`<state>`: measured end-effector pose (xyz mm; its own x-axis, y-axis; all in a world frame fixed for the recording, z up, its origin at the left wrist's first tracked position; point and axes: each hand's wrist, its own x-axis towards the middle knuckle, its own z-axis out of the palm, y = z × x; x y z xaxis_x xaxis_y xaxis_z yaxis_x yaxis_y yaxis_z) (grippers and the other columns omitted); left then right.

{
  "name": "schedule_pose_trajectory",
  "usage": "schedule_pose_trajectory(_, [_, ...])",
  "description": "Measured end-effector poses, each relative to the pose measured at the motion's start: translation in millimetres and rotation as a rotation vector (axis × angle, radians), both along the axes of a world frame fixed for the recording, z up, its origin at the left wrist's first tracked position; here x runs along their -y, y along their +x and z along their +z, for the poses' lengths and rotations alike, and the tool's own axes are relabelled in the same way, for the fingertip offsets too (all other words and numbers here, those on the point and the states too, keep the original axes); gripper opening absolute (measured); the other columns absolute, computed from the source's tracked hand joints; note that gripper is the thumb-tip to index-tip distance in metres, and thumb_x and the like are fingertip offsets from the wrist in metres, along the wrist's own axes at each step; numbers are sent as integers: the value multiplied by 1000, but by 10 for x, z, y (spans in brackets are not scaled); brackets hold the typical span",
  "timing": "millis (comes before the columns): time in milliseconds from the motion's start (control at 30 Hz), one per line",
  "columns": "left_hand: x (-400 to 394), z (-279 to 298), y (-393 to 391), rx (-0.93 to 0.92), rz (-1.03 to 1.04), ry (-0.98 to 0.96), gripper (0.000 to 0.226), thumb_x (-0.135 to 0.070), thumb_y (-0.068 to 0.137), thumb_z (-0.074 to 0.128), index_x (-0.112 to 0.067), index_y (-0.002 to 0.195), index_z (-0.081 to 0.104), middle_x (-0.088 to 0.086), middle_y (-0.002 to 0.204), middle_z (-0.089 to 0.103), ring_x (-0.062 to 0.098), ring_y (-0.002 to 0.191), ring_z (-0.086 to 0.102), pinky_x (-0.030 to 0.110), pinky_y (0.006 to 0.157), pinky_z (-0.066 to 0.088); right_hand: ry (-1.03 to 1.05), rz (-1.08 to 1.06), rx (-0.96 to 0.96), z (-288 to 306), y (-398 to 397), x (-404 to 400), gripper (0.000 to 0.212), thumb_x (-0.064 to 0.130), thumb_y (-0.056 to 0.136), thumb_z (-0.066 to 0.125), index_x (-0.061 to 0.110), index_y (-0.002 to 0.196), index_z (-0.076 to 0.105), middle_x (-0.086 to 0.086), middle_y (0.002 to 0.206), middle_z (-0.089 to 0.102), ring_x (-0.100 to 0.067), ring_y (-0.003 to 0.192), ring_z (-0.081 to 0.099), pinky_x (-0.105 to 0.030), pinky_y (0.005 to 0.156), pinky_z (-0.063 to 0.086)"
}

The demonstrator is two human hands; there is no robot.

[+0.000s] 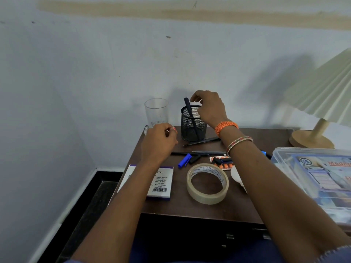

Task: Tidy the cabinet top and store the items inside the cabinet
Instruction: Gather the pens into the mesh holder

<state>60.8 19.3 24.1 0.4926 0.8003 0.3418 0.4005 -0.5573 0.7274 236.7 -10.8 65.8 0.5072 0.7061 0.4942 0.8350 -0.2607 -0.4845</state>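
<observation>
The dark brown cabinet top (pixel 209 209) carries a black mesh pen holder (pixel 190 128) with one dark pen (pixel 189 109) standing in it. My right hand (pixel 210 109) hovers over the holder with its fingertips curled just beside the pen's top, apart from it. My left hand (pixel 159 141) hangs loosely curled in front of a clear glass (pixel 156 112) and holds nothing that I can see. Loose black pens (pixel 201 141) lie in front of the holder, with a blue cap (pixel 184 160), a tape roll (pixel 208 184) and a white-and-purple box (pixel 161 184) nearer me.
An orange pill strip (pixel 226 165) and a white object (pixel 237 176) lie under my right forearm. A clear plastic box (pixel 322 179) of papers fills the right side, with a pleated lamp (pixel 311 139) behind it. The dark cabinet front (pixel 209 234) is below. The wall is close behind.
</observation>
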Motion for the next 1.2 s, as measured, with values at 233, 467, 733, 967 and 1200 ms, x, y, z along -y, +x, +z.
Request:
schedule_pose_trajectory(233, [91,68,30,24,-50,51,22,-29,95,46,-21,89,66,-7,69,69,3,59,57,27,66,49,154,-91,47,461,152,320,51,-12,67,39,22,87,70,1,91,69,-16,88,61,-30,74,52])
schedule_pose_trajectory(467, [191,73,77,-43,-77,121,23,-29,92,47,-21,85,68,-9,65,66,8,67,62,28,68,49,-21,-107,87,509,210,712,46,-10,72,40,21,88,71,-1,91,69,-21,89,64,-35,78,54])
schedule_pose_trajectory(733, [150,13,106,-137,47,77,24,-29,89,45,-21,81,66,-1,74,69,20,76,64,39,73,53,-564,-82,258,-237,133,726,34,7,87,50,28,110,64,-3,119,62,-25,116,52,-48,102,30])
schedule_pose_trajectory(967, [119,83,36,-99,136,44,27,-29,89,45,-18,85,70,3,79,70,24,81,61,30,67,45,-772,-24,362,-415,3,561,37,24,92,51,32,128,54,-5,127,57,-28,126,41,-59,108,15])
schedule_pose_trajectory(1200, [30,43,-89,-86,160,32,26,-27,88,47,-19,82,70,3,79,70,23,80,63,30,63,45,-693,26,336,-461,-12,517,20,16,88,55,24,106,59,-1,112,63,-24,117,52,-55,110,12])
